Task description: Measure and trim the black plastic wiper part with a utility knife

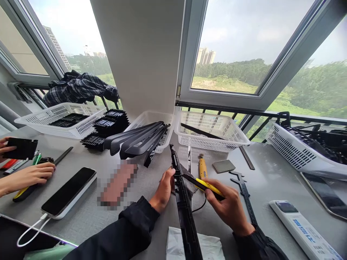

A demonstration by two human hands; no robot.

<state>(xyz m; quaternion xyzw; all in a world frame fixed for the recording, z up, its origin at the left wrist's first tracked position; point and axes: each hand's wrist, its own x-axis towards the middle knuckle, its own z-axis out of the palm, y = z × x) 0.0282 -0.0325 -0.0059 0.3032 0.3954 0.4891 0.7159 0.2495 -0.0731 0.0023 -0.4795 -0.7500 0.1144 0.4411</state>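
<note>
At the bottom centre of the frame, a white sheet (213, 247) is overlapped by a long black plastic strip (185, 213), which is extended upward to mid-frame. The strip is gripped near its upper end by the left hand (163, 190), with the thumb laid against its edge. A yellow-and-black utility knife (210, 186) is held in the closed fingers of the right hand (229, 203); its tip is directed at the strip's upper part, though contact cannot be told. At lower left, a smartphone (70, 191) is joined to a white cable (31, 231); at lower right, a white device (303, 227) is marked with blue lettering. At right of centre, a caliper (244, 189) and a yellow rotary tool (202, 168) are seen. At the left edge, a black plate (24, 148) is held by a co-worker's hand (4, 147). Farther back, black trim pieces (141, 139) are propped over the rim of a white basket (169, 135).
</note>
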